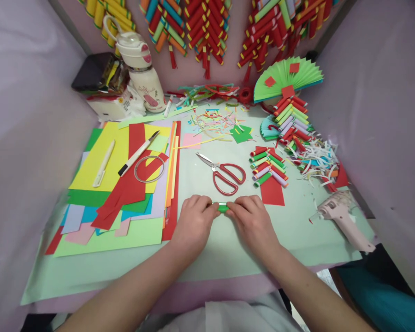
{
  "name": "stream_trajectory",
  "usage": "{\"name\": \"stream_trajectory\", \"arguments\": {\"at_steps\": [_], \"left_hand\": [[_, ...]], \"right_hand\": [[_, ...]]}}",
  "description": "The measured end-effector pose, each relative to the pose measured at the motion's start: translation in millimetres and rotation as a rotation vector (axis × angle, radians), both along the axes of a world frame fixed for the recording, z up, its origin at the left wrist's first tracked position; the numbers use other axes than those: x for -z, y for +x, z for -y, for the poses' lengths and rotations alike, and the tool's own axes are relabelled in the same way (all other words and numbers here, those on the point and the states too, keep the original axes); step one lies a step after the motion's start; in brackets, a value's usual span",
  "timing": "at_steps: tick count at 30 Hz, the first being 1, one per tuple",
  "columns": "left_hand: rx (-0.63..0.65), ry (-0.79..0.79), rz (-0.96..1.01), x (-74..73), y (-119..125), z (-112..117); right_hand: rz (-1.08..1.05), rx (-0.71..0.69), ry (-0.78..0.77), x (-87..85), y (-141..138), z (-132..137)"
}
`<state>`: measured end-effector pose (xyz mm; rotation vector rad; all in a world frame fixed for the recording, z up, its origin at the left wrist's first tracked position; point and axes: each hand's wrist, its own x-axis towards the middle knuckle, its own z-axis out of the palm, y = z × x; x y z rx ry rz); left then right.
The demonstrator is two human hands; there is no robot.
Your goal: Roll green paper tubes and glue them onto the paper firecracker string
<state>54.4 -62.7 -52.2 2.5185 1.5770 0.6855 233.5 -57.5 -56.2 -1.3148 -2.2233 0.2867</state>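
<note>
A small green paper roll lies crosswise at the front middle of the table, a pale strip showing along its top. My left hand pinches its left end and my right hand pinches the other, fingertips close together. Most of the roll's ends are hidden under the fingers. Just beyond my hands rest scissors with red handles, blades pointing away to the left. To the right, several coloured paper rolls sit in slanted rows on a red paper strip.
Coloured paper sheets are stacked at left, with a utility knife, white pen and metal ring on top. A glue gun lies at right. Paper scraps, a bottle and a green fan stand farther back.
</note>
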Motion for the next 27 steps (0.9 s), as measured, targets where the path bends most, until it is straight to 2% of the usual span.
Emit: {"name": "stream_trajectory", "arguments": {"at_steps": [5,8,18,27], "left_hand": [[-0.027,0.018,-0.128,-1.4,2.4,1.8],[-0.045,0.012,-0.2,-4.0,3.7,2.6],[-0.11,-0.074,-0.431,-12.1,9.6,0.9],[-0.144,-0.107,-0.503,-18.3,12.4,-11.2]], "right_hand": [[-0.103,0.032,0.084,-2.4,4.0,4.0],[-0.067,-0.006,0.135,-4.2,5.5,4.6],[0.022,-0.042,0.074,-1.4,3.7,-10.1],[0.118,-0.03,0.12,-2.9,2.1,-20.9]]}}
